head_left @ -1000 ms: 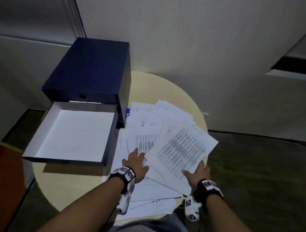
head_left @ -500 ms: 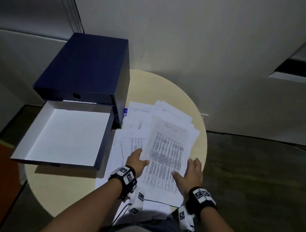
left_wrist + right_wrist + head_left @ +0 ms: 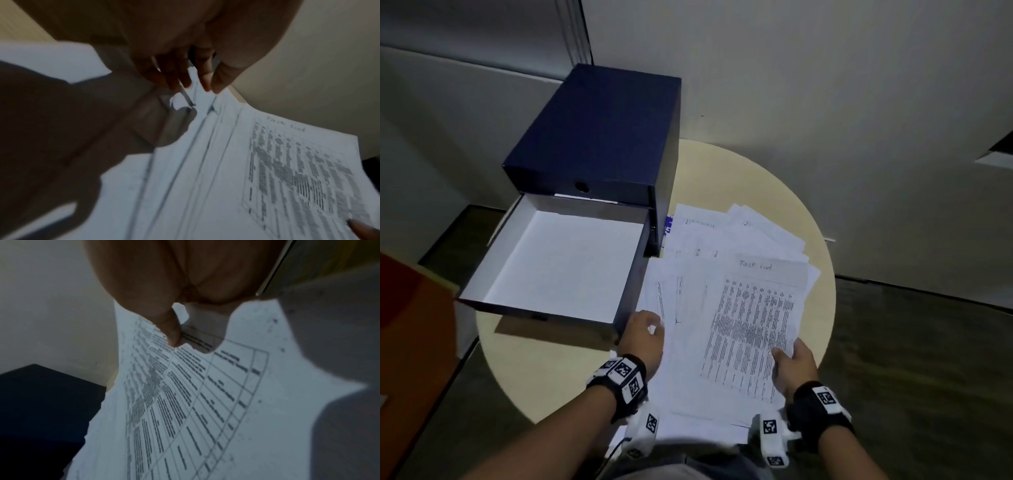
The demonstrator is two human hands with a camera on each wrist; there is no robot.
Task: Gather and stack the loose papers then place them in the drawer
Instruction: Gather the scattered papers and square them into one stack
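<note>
Since a moment ago our left hand (image 3: 645,334) has slid to the left edge of the papers (image 3: 726,308), beside the open drawer (image 3: 558,260), fingers curled on the sheets. At the wrist, our right hand (image 3: 174,305) pinches the top sheet (image 3: 185,402).

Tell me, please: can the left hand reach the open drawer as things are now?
Probably yes. The left hand rests at the left edge of the papers, right beside the drawer's front corner. The drawer stands open and nothing lies between them.
</note>
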